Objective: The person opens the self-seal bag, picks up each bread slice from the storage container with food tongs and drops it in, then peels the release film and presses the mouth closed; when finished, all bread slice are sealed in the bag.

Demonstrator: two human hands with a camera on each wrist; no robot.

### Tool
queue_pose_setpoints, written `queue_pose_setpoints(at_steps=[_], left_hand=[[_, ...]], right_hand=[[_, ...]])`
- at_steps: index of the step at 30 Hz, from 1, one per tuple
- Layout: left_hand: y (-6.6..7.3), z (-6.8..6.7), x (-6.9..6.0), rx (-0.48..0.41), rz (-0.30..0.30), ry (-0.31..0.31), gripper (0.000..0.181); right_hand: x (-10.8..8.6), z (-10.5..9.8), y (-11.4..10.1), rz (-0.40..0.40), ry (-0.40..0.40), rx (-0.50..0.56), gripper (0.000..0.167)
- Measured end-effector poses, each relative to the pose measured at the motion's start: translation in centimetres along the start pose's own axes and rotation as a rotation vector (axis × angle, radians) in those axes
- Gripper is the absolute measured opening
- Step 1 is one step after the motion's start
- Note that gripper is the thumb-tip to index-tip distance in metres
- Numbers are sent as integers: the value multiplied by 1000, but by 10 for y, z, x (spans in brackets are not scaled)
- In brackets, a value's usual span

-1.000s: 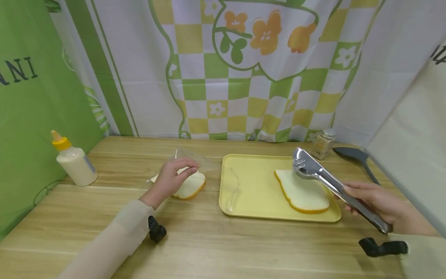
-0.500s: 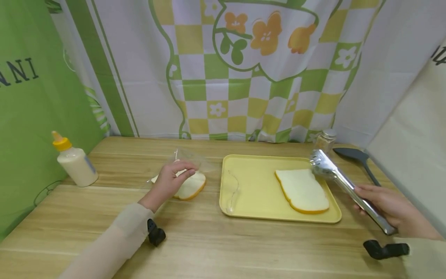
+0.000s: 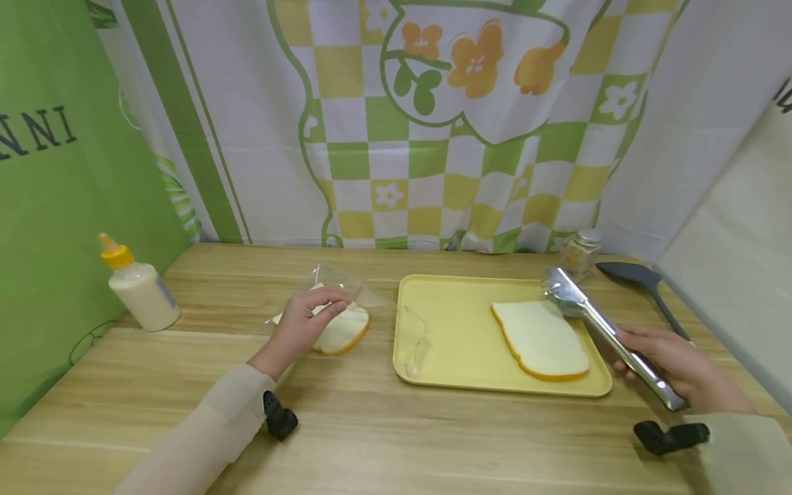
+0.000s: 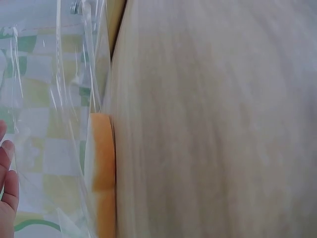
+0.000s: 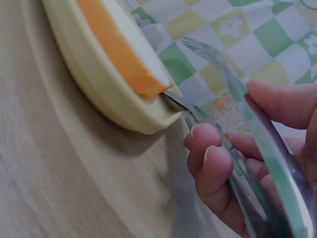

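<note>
My left hand (image 3: 300, 323) pinches the clear plastic bag (image 3: 355, 285) between thumb and fingers. The bag lies over and around a bread slice (image 3: 344, 331) on the table. My right hand (image 3: 668, 361) grips metal tongs (image 3: 609, 335). Their two arms stand apart in the right wrist view, with the lower tip at the corner of another bread slice (image 5: 124, 54); whether it goes under cannot be told. That slice lies on the right side of a yellow tray (image 3: 448, 330). Several of my right fingers curl around the tongs' lower arm, with the thumb (image 5: 282, 101) on the upper one.
A thin clear strip (image 3: 421, 337) lies on the tray's left side. A squeeze bottle (image 3: 145, 295) with a yellow cap stands at the far left. Behind the tongs stand a small glass jar (image 3: 581, 256) and a dark spatula (image 3: 631, 275). A patterned curtain (image 3: 427, 165) hangs behind the table.
The tongs have moved from above the tray's bread slice to its right edge, turning onto their side, then slightly back left. My left hand stays nearly still on the bag.
</note>
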State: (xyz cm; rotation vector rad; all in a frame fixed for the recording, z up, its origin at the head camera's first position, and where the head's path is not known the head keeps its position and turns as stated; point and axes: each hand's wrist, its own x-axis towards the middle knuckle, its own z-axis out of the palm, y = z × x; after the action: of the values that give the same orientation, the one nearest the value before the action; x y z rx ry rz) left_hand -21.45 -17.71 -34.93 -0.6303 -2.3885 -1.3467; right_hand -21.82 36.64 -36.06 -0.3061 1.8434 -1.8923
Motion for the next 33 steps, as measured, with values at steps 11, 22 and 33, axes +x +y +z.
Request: queue_pose_setpoints(at_steps=[11,22,33], left_hand=[[1,1,-1,1,-21,-6,15],[2,0,0,-9,-27,-6,15],[2,1,-1,-9,-20,-1,15]], right_hand=[[-4,7,-22,-13,-178,64,40],[-1,46,-48,-50,105,-376,34],[-3,95,-60,-115,101,-661,55]])
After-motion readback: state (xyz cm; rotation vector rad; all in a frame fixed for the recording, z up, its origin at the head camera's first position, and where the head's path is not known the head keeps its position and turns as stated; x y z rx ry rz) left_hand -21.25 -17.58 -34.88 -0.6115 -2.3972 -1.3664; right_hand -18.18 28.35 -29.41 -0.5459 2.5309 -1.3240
